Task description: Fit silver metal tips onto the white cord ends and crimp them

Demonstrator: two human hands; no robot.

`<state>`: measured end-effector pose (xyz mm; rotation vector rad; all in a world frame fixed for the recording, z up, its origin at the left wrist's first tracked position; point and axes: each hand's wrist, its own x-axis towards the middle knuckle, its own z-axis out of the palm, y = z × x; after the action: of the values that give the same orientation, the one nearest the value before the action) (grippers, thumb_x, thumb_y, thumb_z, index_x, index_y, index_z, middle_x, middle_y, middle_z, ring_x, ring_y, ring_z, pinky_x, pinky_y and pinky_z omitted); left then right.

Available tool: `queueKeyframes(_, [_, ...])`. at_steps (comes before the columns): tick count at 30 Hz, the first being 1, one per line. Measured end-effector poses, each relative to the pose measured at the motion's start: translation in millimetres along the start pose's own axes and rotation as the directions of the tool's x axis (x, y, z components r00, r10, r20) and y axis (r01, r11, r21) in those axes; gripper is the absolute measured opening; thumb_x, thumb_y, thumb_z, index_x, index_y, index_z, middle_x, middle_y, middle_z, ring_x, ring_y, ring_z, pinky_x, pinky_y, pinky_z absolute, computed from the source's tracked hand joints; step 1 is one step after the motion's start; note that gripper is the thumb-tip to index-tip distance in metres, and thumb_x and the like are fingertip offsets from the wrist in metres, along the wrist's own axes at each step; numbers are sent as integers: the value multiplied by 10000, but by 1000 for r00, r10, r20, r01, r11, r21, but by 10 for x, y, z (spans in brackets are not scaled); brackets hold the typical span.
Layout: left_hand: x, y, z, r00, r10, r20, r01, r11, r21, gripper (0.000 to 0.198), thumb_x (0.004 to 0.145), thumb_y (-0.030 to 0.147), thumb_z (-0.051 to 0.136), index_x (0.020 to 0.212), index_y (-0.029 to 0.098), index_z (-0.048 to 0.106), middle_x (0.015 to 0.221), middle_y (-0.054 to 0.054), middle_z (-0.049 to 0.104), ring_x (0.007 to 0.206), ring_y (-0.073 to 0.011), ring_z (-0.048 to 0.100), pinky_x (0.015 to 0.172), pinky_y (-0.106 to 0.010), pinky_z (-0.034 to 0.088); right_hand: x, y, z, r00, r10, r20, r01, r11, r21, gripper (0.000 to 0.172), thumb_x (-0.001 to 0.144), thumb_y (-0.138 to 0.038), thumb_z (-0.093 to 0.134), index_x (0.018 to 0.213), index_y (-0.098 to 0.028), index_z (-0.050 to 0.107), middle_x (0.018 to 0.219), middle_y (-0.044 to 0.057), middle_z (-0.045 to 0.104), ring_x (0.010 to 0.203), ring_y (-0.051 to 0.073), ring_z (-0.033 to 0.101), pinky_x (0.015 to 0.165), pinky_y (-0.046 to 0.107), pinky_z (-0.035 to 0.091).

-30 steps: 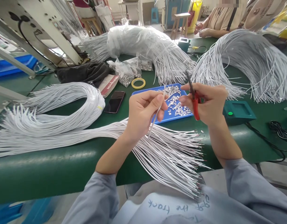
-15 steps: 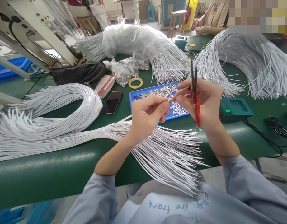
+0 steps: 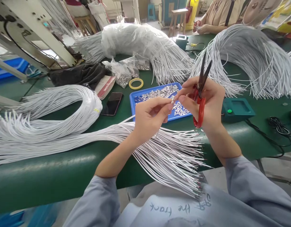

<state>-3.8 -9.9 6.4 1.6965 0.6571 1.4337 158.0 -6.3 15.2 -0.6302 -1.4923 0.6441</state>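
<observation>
My left hand (image 3: 151, 116) pinches the end of a white cable (image 3: 156, 135) between thumb and forefinger. Close against it, the thumb and forefinger of my right hand (image 3: 204, 101) meet at the cable's tip; any small part between them is too tiny to make out. A pair of scissors (image 3: 201, 91) with red handles hangs on my right hand, its dark blades pointing up and slightly parted. Behind both hands lies a blue tray (image 3: 133, 107) with many small metal pieces. Below them a bundle of white cables (image 3: 169, 151) fans out to the right.
A coiled cable bundle (image 3: 88, 104), a phone (image 3: 113, 104) and yellow tape (image 3: 136, 84) lie left. Behind are bags of metal pieces (image 3: 124, 77) and large cable bundles (image 3: 242, 44). A green device (image 3: 239, 108) with a black cord stands right. A co-worker (image 3: 214, 19) sits across.
In my right hand the scissors have tilted to the right and their blades have spread further apart. My fingertips have drawn closer together at the cable's end.
</observation>
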Motion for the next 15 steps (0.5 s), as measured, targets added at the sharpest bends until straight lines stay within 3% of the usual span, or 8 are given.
queueKeyframes(4, [18, 24, -38, 998, 52, -30, -52, 999, 0, 95, 859, 260, 719, 822, 176, 745, 622, 17, 637, 445, -44, 548, 407, -142, 441, 40, 15, -11, 999, 42, -3, -42, 988, -150, 165, 785, -314, 751, 904, -254, 654, 700, -37, 693, 616, 122, 652, 497, 258, 453])
queueKeyframes(8, [38, 16, -85, 994, 93, -57, -92, 995, 30, 89, 880, 244, 691, 846, 185, 750, 629, 21, 639, 435, -39, 533, 407, -143, 437, 37, 40, 12, 997, 75, 25, -69, 983, -167, 205, 750, -312, 783, 888, -229, 657, 584, -73, 592, 476, 72, 498, 435, 231, 354])
queueKeyframes(11, [49, 10, -112, 991, 93, -99, -88, 995, 56, 144, 884, 303, 689, 838, 183, 752, 603, 18, 618, 426, -43, 508, 400, -156, 424, 15, 58, 17, 996, 42, 82, -19, 966, -257, 218, 753, -300, 778, 919, -219, 662, 593, -75, 578, 474, 60, 433, 467, 234, 358])
queueKeyframes(15, [56, 12, -129, 986, 106, -129, -99, 993, 60, 158, 887, 321, 687, 852, 183, 755, 619, 9, 631, 446, -50, 506, 418, -168, 424, 15, 51, -5, 982, 36, 187, 39, 923, -383, 264, 745, -331, 765, 948, -202, 658, 667, -49, 611, 518, 70, 458, 502, 243, 372])
